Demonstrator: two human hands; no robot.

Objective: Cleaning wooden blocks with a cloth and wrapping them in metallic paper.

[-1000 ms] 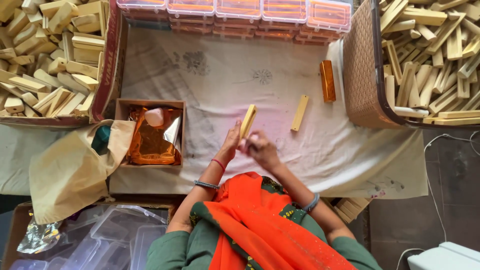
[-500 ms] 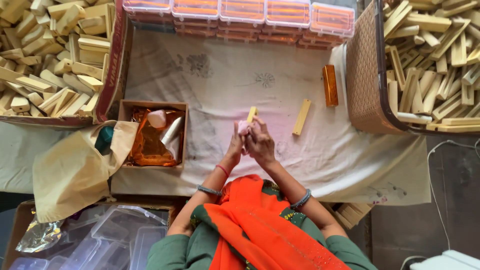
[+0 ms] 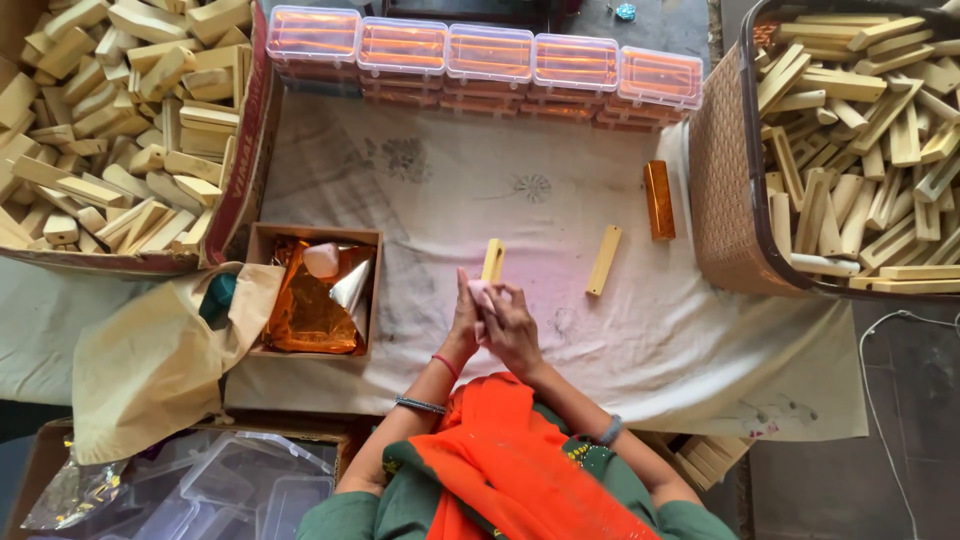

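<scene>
My left hand (image 3: pixel 464 322) and my right hand (image 3: pixel 514 328) are pressed together over the white cloth (image 3: pixel 420 200). Both close around the near end of a pale wooden stick (image 3: pixel 493 260), which points away from me. Something small and pink (image 3: pixel 481 294) shows between the fingers. A second wooden stick (image 3: pixel 604 260) lies flat on the cloth just to the right. Beyond it lies an orange-wrapped block (image 3: pixel 659 200).
A small cardboard box (image 3: pixel 262 300) of orange foil sheets sits left of my hands. Clear plastic cases (image 3: pixel 490 55) with orange contents line the far edge. A woven basket (image 3: pixel 722 190) and a carton (image 3: pixel 245 160) hold several wooden pieces. A yellow cloth bag (image 3: pixel 150 360) lies lower left.
My hands have come closer together and drawn slightly toward me. The stick, earlier tilted and mostly exposed, now shows less of its length above my fingers.
</scene>
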